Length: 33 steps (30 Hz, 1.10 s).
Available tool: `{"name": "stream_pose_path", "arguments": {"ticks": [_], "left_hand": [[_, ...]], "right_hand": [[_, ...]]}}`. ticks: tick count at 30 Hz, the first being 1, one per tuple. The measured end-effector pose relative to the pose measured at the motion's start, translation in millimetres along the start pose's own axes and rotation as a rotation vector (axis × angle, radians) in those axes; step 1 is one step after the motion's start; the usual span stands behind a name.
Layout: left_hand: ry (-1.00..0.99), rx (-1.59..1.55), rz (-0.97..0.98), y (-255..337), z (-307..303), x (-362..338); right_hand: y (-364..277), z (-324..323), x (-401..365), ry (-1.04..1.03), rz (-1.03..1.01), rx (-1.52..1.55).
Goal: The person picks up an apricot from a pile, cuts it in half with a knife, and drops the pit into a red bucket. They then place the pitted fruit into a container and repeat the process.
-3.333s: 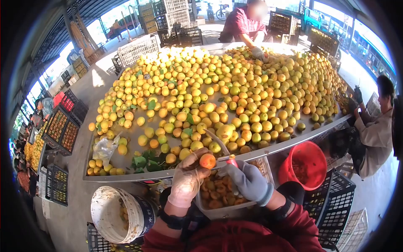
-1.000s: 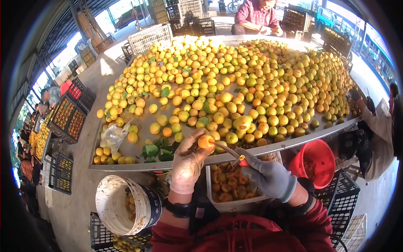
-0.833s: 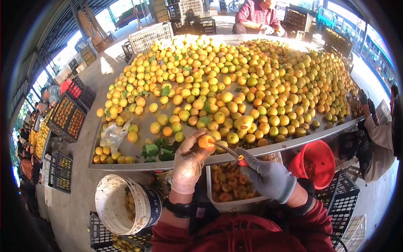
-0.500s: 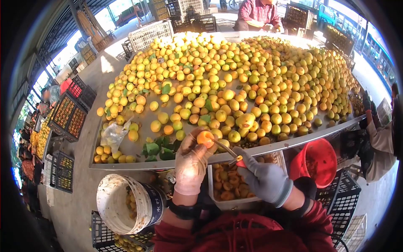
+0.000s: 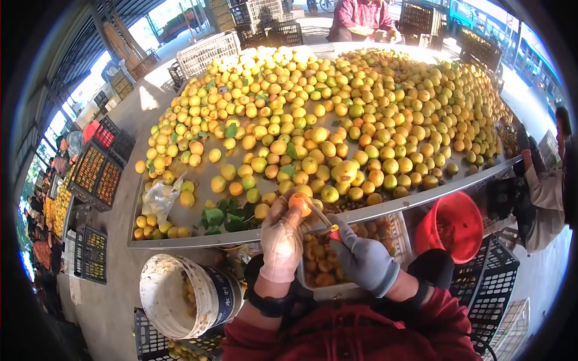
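Over the table edge, left hand (image 5: pixel 281 240) pinches an apricot (image 5: pixel 298 203) while right hand (image 5: pixel 360 260) grips the knife (image 5: pixel 323 222) against it.

Sunlit open shed, concrete floor (image 5: pixel 117 271), stacked plastic crates (image 5: pixel 208 53).

Left hand (image 5: pixel 282 240) raised, fingers (image 5: pixel 283 207) pinched; right hand (image 5: pixel 361 260) fisted just beside.

Bright daylight from the far side, fisheye bending, black vignetted corners.
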<state>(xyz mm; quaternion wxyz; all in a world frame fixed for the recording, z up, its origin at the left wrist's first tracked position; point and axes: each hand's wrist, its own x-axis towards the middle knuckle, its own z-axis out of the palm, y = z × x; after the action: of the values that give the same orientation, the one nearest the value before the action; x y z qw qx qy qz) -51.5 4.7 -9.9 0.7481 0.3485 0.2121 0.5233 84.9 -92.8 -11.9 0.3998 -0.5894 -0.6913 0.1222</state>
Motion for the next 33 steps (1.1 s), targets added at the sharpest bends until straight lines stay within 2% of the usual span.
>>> {"name": "stream_pose_path", "arguments": {"ticks": [4, 7, 10, 13, 15, 19, 24, 27, 29, 33], "left_hand": [[-0.047, -0.088, -0.024, -3, 4, -1], [-0.021, -0.131, -0.058, -6, 8, 1], [-0.062, 0.071, -0.076, -5, -9, 7], [-0.117, 0.055, -0.093, -2, -12, 8], [-0.091, -0.077, -0.066, -6, -7, 5], [-0.063, -0.165, -0.128, 2, 19, -5], [-0.105, -0.010, -0.136, 4, 11, 1], [-0.107, -0.136, -0.150, 0, 20, -1], [-0.120, -0.101, -0.170, 2, 21, -3], [-0.124, -0.005, -0.147, -2, 13, 1]], "right_hand": [[-9, -2, 2, 0.009, 0.044, -0.033], [4, 9, 1, 0.066, 0.006, -0.029], [20, 12, -2, 0.116, -0.046, 0.097], [16, -4, -3, 0.096, -0.090, -0.112], [3, -10, -3, -0.031, 0.011, -0.159], [3, -6, -4, -0.031, 0.088, -0.141], [14, -6, -1, 0.040, -0.023, -0.051], [21, 10, -7, 0.115, -0.049, -0.001], [21, 14, -7, 0.211, -0.060, 0.035], [15, 0, -6, 0.152, 0.027, 0.110]]}}
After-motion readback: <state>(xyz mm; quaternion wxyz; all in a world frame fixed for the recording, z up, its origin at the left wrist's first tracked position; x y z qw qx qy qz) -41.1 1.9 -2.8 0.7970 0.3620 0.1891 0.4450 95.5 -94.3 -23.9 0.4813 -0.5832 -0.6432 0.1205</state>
